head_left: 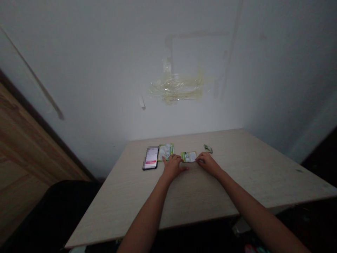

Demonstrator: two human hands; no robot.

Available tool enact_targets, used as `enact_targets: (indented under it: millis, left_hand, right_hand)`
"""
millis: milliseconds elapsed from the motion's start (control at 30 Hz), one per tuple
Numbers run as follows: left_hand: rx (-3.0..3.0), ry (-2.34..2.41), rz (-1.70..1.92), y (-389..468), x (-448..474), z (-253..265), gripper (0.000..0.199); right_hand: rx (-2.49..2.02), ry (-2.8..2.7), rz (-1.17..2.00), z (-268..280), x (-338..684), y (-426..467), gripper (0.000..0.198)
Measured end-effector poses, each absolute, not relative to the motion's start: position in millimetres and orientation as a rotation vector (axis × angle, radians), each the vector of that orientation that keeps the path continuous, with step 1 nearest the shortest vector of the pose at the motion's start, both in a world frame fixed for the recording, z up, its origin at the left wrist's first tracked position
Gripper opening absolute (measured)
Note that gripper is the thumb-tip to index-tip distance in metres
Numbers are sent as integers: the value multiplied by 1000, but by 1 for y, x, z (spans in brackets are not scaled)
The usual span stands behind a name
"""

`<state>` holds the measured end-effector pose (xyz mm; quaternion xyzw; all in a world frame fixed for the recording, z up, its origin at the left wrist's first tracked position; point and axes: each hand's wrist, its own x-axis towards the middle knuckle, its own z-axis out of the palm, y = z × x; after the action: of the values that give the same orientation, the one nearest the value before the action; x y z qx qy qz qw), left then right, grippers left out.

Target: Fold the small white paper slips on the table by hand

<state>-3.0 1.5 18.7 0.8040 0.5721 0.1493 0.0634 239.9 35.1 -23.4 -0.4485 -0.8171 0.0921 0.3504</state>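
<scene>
A small green-and-white printed packet [189, 156] lies on the table between my two hands. My right hand [208, 163] has its fingers closed together at the packet's right edge, pinching the corner. My left hand [172, 167] rests on the table with fingers apart and thumb stretched out; its fingertips reach the packet's left edge. Just beyond the left hand lies a larger green-and-white packet [165, 151], partly covered by the fingers. A crumpled green scrap [207, 148] sits a little beyond my right hand.
A phone [151, 158] with a lit, blurred screen lies left of the larger packet. The pale wooden table [126, 200] meets a white wall [105, 70] with yellowed tape [179, 88] on it. A dark shape [60, 211] stands left of the table, near a wooden panel [23, 147].
</scene>
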Motion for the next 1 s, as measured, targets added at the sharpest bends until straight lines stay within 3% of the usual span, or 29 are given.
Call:
enact_targets:
  millis: [200,767,933,1000]
  left_hand:
    - [2331,1838,596,4,3,14,20]
    - [2194,2006,793,12,17,3,24]
    - [2222,2040,801,12,17,0,33]
    - [2269,1998,803,10,17,0,39]
  right_hand:
    - [-1231,-2111,212,-23,239,34,18]
    - [-1498,-2039,-30,-29,222,35,32]
    - [-1331,-2058,26,-26,224,36,47]
    - [-1221,-2143,87,-23,226,34,40]
